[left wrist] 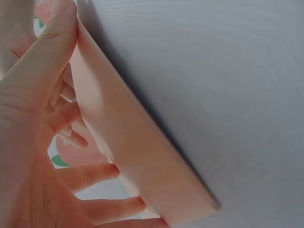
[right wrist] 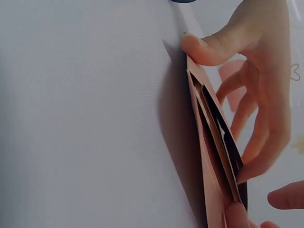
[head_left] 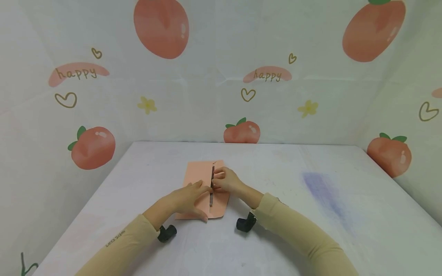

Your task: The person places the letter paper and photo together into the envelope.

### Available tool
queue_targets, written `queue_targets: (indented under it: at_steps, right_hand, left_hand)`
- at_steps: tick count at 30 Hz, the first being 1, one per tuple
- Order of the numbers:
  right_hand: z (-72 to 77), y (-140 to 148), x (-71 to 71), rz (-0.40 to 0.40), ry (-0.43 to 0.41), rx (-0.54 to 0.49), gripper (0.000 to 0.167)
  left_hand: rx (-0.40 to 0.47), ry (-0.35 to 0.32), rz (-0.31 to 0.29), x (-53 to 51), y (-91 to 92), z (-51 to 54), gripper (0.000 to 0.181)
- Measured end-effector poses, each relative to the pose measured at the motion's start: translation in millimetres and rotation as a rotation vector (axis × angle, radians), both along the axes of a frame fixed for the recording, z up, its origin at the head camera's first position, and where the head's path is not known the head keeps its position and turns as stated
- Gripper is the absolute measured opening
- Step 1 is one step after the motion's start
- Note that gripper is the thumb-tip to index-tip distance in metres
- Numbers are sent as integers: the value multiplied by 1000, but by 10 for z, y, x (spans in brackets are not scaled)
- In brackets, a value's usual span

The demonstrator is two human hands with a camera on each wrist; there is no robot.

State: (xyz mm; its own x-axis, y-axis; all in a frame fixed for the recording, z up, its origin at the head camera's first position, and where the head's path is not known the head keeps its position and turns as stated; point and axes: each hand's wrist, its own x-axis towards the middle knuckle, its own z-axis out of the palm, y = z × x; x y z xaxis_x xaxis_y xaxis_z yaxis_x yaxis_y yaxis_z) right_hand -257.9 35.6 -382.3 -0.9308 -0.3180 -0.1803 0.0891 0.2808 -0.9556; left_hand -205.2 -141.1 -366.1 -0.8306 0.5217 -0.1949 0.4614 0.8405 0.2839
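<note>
A pink envelope (head_left: 198,170) lies on the table with its flap turned out to the right. From its long opening a dark flat card (head_left: 211,199) sticks out as a narrow strip. My left hand (head_left: 188,197) rests spread on the envelope, thumb at the near edge; the left wrist view shows its fingers (left wrist: 92,175) on the pink paper (left wrist: 128,142). With curled fingers my right hand (head_left: 226,180) pinches the card at the opening. The dark card (right wrist: 230,137) stands between the parted paper layers in the right wrist view, where only some right fingertips (right wrist: 237,216) show.
The white table (head_left: 276,165) carries a faint purple smear (head_left: 322,195) on the right. Black pieces (head_left: 167,233) sit under both wrists. Behind hangs a pale cloth (head_left: 207,107) printed with red fruit and hearts.
</note>
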Motion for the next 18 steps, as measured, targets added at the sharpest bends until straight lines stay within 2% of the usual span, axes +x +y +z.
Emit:
queue_targets:
  at_steps: [3,7,11,18]
  right_hand:
    - [26,55,-3,-13,9,17,37]
    - [80,174,3,-14,74,71,34]
    - [144,333,22,22,147,129,34]
    - [195,624,30,70,211,217,34]
  left_hand:
    - [-10,3,7,-4,-1,-9,83]
    - [-27,15,3,4,0,-6,82]
    - [-38,24,0,14,3,3,83]
    - [-29,-6,16,21,2,27,79]
